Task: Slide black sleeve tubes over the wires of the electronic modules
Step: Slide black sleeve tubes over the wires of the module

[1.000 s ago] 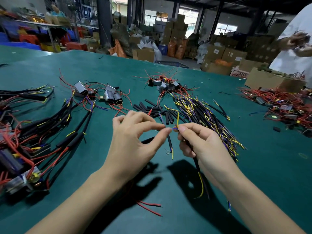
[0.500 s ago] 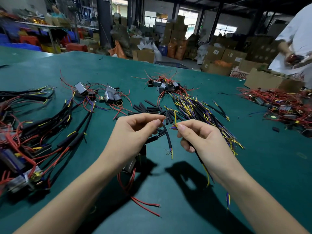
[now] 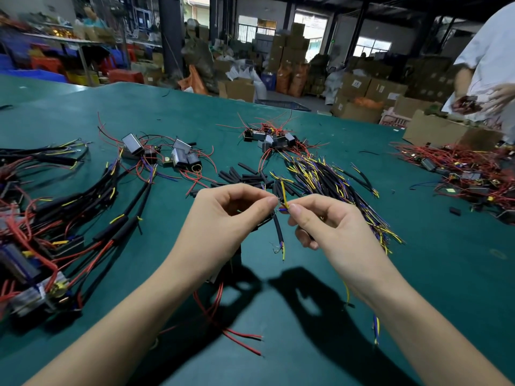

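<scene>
above the green bench (image 3: 418,274), left hand (image 3: 223,218) pinches thin stripped wire ends (image 3: 274,200); right hand (image 3: 328,227) pinches yellow and blue wires (image 3: 283,196). short black sleeve tube (image 3: 278,229) hangs between them. risk: frayed strands snag at the tube mouth.

A dark teal table (image 3: 418,288) fills most of the frame. At centre lie black sleeve tubes (image 3: 245,175), and right of them a bundle of yellow, blue and black wires (image 3: 328,176). Silver and black modules (image 3: 178,153) trail red leads in the upper left. At the far right a red wire heap (image 3: 468,168) lies below brown cartons (image 3: 434,129) and a white shirt (image 3: 493,51).
</scene>
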### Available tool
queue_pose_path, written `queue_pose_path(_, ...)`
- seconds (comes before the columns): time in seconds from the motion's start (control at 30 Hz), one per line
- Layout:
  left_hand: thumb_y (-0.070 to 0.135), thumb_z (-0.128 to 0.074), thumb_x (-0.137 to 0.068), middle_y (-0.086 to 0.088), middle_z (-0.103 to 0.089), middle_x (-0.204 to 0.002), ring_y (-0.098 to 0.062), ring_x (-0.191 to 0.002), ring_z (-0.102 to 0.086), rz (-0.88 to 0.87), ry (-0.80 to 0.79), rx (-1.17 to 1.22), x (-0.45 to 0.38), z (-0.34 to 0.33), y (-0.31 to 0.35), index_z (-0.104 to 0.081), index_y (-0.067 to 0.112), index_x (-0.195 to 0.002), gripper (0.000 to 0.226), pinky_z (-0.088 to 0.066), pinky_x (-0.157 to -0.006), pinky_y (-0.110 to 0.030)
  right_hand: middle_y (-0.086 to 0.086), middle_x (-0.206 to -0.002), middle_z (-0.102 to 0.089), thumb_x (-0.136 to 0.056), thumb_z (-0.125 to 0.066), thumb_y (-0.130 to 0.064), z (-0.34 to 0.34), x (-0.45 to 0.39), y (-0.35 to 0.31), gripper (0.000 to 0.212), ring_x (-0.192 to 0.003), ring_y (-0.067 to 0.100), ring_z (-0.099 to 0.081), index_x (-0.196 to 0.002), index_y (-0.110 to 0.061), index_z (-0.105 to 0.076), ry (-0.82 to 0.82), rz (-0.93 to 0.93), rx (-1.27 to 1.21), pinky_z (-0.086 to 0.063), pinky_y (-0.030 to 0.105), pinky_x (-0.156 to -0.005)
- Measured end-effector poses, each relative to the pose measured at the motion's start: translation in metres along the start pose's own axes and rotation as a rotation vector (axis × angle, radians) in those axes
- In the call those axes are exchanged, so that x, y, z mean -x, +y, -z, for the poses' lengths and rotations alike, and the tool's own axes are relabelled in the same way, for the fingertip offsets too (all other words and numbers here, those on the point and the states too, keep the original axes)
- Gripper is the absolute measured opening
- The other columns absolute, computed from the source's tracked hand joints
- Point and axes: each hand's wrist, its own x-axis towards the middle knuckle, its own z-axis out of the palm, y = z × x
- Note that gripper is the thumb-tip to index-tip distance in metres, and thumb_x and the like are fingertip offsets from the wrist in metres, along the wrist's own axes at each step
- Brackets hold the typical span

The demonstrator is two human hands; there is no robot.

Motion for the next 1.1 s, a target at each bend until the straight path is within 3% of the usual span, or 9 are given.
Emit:
queue_pose_path(0.1, 0.015, -0.071, -0.080, 0.006, -0.067, -0.064, 0.000, -0.058, -0.053, 0.004, 0.021, -0.011, -0.001, 0.001, 0.000, -0.073, 0.015, -0.076, 0.005, -0.044, -0.057, -0.010, 0.002, -0.066, -0.057, -0.091, -0.060, -0.016, 0.000, 0.000, 0.000, 0.012, -0.052, 0.009, -0.046, -0.082, -0.015, -0.069, 0.006, 0.005, -0.004, -0.036, 0.010, -0.051)
queue_pose_path(0.37, 0.013, -0.070, -0.081, 0.005, -0.070, -0.066, 0.000, -0.059, -0.056, 0.015, 0.005, 0.024, 0.001, 0.000, -0.001, -0.074, 0.015, -0.079, 0.004, -0.046, -0.058, -0.011, 0.008, -0.067, -0.056, -0.091, -0.060, -0.018, -0.002, 0.002, -0.001, 0.013, -0.054, 0.010, -0.046, -0.083, -0.016, -0.070, -0.004, 0.011, -0.028, -0.037, 0.012, -0.053)
queue_pose_path(0.63, 0.019, -0.070, -0.078, 0.008, -0.067, -0.061, -0.003, -0.057, -0.052, -0.054, -0.001, 0.036, 0.004, -0.004, -0.002, -0.072, 0.019, -0.072, 0.006, -0.043, -0.055, -0.011, -0.007, -0.067, -0.061, -0.091, -0.060, -0.018, -0.004, 0.002, -0.003, 0.013, -0.053, 0.008, -0.049, -0.082, -0.015, -0.069, -0.007, -0.031, -0.017, -0.038, 0.012, -0.053)
queue_pose_path(0.83, 0.013, -0.071, -0.081, 0.006, -0.066, -0.060, -0.003, -0.058, -0.053, -0.055, 0.040, -0.027, 0.004, -0.005, -0.003, -0.072, 0.020, -0.069, 0.014, -0.043, -0.056, -0.012, -0.004, -0.078, -0.069, -0.089, -0.062, -0.009, -0.007, 0.004, -0.007, 0.010, -0.056, 0.007, -0.058, -0.091, -0.014, -0.071, 0.002, 0.005, -0.043, -0.044, 0.011, -0.058)
queue_pose_path(0.97, 0.015, -0.071, -0.082, -0.005, -0.070, -0.065, -0.008, -0.061, -0.055, -0.054, 0.054, -0.057, 0.006, -0.007, -0.003, -0.073, 0.016, -0.071, 0.011, -0.044, -0.060, -0.021, -0.005, -0.069, -0.067, -0.086, -0.066, -0.006, -0.010, 0.004, -0.009, 0.005, -0.056, 0.006, -0.058, -0.087, -0.008, -0.070, 0.079, 0.055, -0.007, -0.044, 0.012, -0.059)
queue_pose_path(1.1, 0.015, -0.071, -0.082, 0.003, -0.070, -0.064, -0.004, -0.060, -0.058, -0.071, 0.064, -0.093, 0.007, -0.009, -0.002, -0.073, 0.016, -0.072, 0.010, -0.047, -0.062, -0.018, -0.006, -0.067, -0.067, -0.084, -0.068, -0.009, -0.011, 0.004, -0.009, 0.007, -0.057, 0.006, -0.057, -0.080, -0.014, -0.070, 0.131, 0.044, 0.011, -0.046, 0.013, -0.060)
